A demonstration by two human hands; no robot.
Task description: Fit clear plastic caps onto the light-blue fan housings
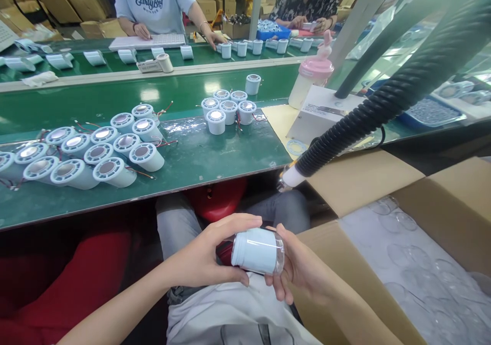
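Observation:
Above my lap, both hands hold a light-blue cylindrical housing (pixel 253 250) lying on its side, with a clear plastic cover (pixel 280 255) around it. My left hand (pixel 215 253) grips the left end, thumb below and fingers over the top. On the right, my right hand (pixel 297 263) is closed round the clear end, its fingertips underneath. Several similar blue housings (pixel 115 171) with round metallic discs and thin red and black wires stand on the green bench (pixel 199 163) ahead. A smaller group of them (pixel 228 111) sits farther right.
A black ribbed hose (pixel 345 125) slants down at the right, its nozzle near the bench edge. Below it, an open carton (pixel 360 263) contains clear covers (pixel 414 263). A pink-topped bottle (pixel 309 82) stands behind a white box (pixel 322 112). Two co-workers sit across the conveyor (pixel 169 87).

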